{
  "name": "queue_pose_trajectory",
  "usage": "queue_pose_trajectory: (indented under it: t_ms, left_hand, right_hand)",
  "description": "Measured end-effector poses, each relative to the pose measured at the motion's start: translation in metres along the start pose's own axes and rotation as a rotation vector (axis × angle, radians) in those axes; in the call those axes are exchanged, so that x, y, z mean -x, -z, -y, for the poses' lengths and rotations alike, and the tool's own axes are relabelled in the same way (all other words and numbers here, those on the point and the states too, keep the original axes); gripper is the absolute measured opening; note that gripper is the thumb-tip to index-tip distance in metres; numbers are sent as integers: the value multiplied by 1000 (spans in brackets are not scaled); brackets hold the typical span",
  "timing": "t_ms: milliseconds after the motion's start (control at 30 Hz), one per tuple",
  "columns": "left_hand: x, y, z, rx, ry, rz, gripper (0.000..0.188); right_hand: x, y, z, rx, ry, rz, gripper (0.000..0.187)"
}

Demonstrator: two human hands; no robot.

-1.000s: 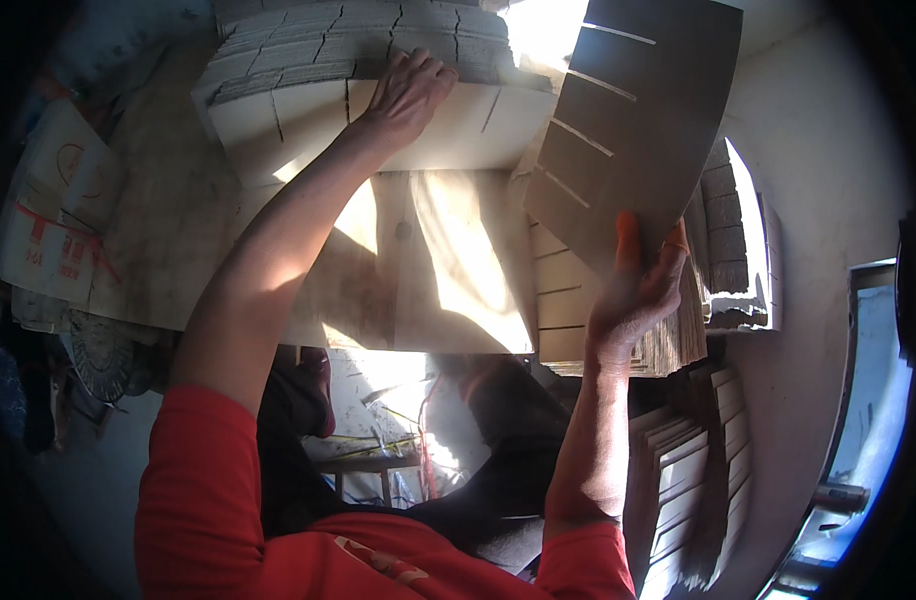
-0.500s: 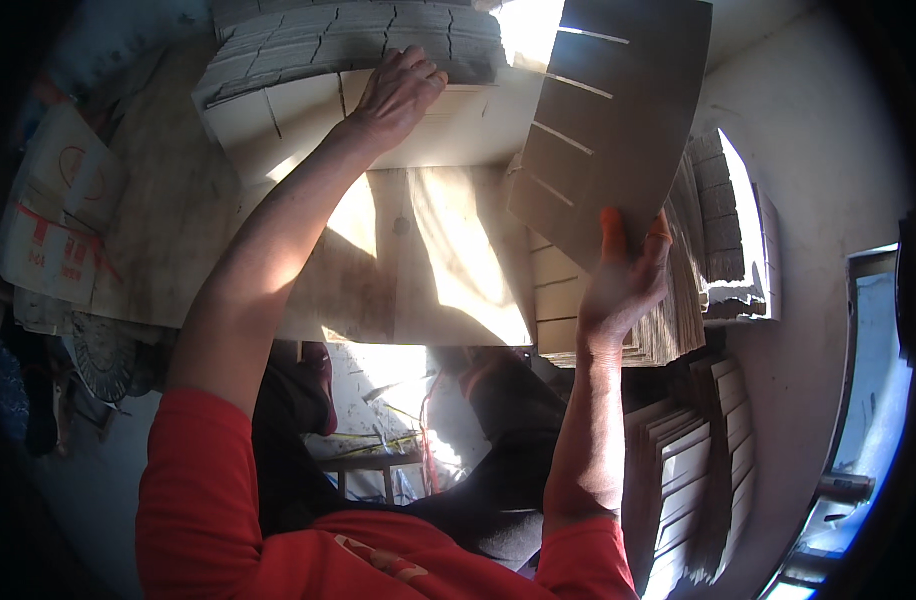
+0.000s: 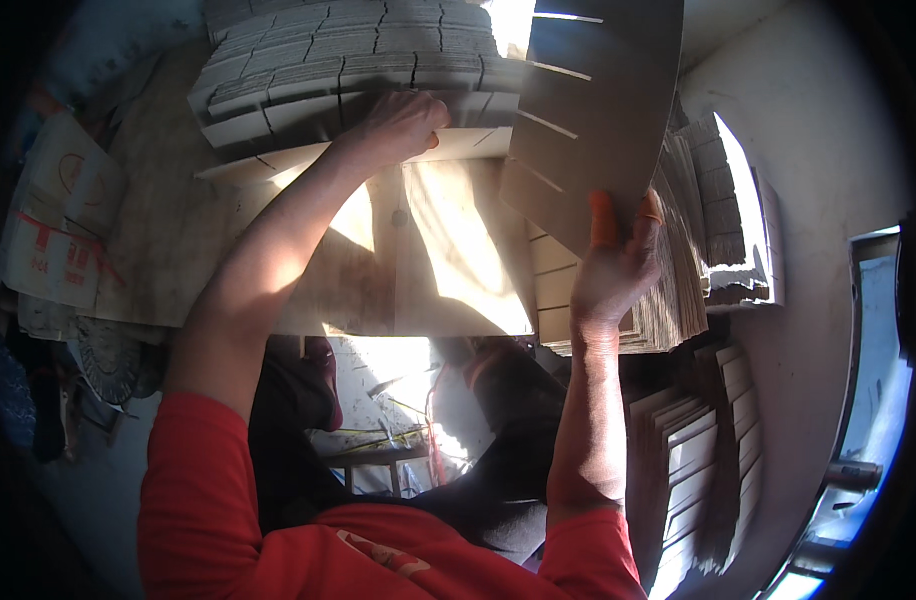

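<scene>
My left hand (image 3: 406,126) is closed at the front of the stacked slotted cardboard. Its curled fingers grip a pale slotted cardboard strip (image 3: 468,145) that leans out from the stack toward me. In my right hand (image 3: 618,262), a large brown cardboard sheet (image 3: 603,110) stands tilted upward, with several slots cut in from its left edge. Orange covers sit on the thumb and a finger of that hand. Behind my left hand, the cardboard stack (image 3: 348,45) lies in layered rows. The sheet's lower edge partly hides behind my right hand.
Beneath lies a wooden tabletop (image 3: 178,230) with bright sun patches. More slotted cardboard (image 3: 556,285) is piled at the right, and further bundles (image 3: 693,460) stand lower down. A printed carton (image 3: 58,220) is at the left, and a stool (image 3: 378,465) shows below the table.
My left hand has come down toward me, and the front cardboard strip has tipped lower, away from the stack. My right hand and its sheet have shifted slightly left and up.
</scene>
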State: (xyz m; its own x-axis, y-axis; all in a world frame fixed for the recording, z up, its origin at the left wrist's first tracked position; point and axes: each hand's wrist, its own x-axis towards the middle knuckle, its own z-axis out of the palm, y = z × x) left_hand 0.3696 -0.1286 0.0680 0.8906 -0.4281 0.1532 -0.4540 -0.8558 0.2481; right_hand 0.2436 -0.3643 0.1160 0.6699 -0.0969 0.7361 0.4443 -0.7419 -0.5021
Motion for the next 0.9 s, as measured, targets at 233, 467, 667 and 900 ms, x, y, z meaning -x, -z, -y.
queue_pose_trajectory:
  t_ms: [233, 467, 667, 900]
  left_hand:
    - [12, -18, -12, -55, -157, -190, 9]
    - [29, -14, -28, -92, -270, -293, 8]
    - [34, -18, -33, -63, -248, -270, 12]
    - [52, -8, -62, -19, -291, -269, 4]
  right_hand:
    - [1, -4, 3, 41, 49, -21, 45]
    - [3, -5, -2, 64, 85, -8, 43]
    - [5, -6, 1, 66, 77, 19, 41]
    - [12, -13, 0, 87, 37, 95, 37]
